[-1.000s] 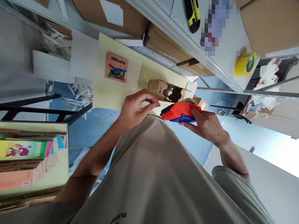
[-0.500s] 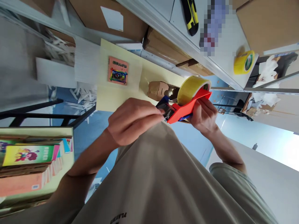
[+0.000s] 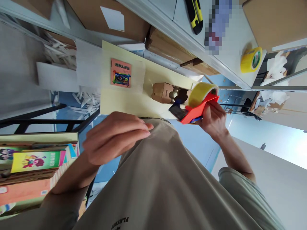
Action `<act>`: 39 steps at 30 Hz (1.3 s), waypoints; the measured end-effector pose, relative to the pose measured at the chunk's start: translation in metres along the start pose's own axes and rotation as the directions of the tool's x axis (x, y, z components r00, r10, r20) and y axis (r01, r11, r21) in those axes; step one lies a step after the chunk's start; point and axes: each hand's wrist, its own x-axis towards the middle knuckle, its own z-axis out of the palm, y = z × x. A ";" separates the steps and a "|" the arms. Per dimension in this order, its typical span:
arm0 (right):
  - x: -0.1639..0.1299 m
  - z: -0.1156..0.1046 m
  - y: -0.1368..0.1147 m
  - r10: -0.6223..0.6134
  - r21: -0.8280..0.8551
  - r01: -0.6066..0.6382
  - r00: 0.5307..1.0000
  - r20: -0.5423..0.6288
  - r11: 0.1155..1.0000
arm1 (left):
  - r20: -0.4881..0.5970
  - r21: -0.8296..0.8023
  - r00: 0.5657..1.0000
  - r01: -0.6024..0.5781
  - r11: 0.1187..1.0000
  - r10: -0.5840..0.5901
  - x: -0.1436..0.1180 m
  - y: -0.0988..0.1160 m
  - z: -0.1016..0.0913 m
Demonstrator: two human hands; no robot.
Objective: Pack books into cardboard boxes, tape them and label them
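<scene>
The left hand (image 3: pixel 112 137) has let go of the tape dispenser (image 3: pixel 192 110) and drawn back toward frame centre-left, fingers loosely curled and empty against the beige shirt (image 3: pixel 163 179). Right of centre, the right hand (image 3: pixel 213 119) keeps its fingers clamped around the red plastic dispenser with its glossy yellow tape roll (image 3: pixel 200 92), above a small cardboard box (image 3: pixel 164 92) on the pale yellow tabletop (image 3: pixel 120 99).

Tape dispenser (image 3: pixel 192 110) in right hand (image 3: pixel 213 119), just before cardboard box (image 3: pixel 165 92) on table (image 3: pixel 124 99)

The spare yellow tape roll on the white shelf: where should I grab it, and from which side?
Grip the spare yellow tape roll across its outer rim, probably from its open side, facing away from the cardboard box. It seems to rest on its curved edge, label face showing, so fingers could also hook the core. The right hand holds the red dispenser.
</scene>
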 end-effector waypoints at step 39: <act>0.144 0.021 -0.021 0.290 -0.101 -0.308 0.663 0.691 0.946 | 0.121 -0.426 0.378 0.855 0.296 -0.918 -0.029 -0.274 0.193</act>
